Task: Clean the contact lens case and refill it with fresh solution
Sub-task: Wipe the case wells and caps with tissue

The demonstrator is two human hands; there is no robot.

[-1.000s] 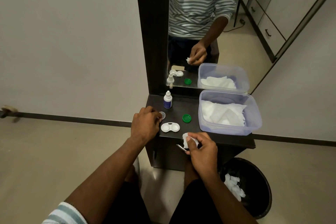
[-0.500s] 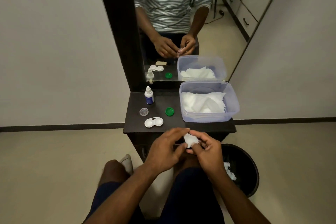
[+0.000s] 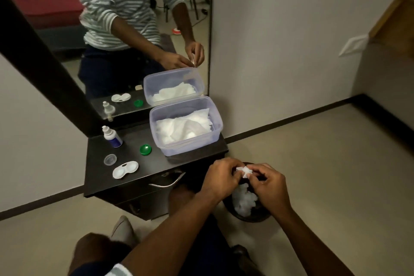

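The white contact lens case (image 3: pixel 125 169) lies open on the dark table (image 3: pixel 156 163), uncapped. A green cap (image 3: pixel 145 149) sits behind it to the right and a clear cap (image 3: pixel 110 159) to its left. The small solution bottle (image 3: pixel 112 136) stands at the table's back left. My left hand (image 3: pixel 220 177) and my right hand (image 3: pixel 267 182) meet above a black bin (image 3: pixel 246 217), both pinching a small crumpled white tissue (image 3: pixel 245 171). Whether the tissue wraps anything is hidden.
A clear plastic tub (image 3: pixel 186 125) of white tissues fills the table's right side. A mirror (image 3: pixel 134 29) stands behind the table and reflects everything. The bin holds used tissues (image 3: pixel 243 200). A drawer handle (image 3: pixel 167 182) juts out under the table top.
My left hand left the clear cap on the table and joined my right hand on the tissue. Both hands then moved right, off the table edge, to above the bin.
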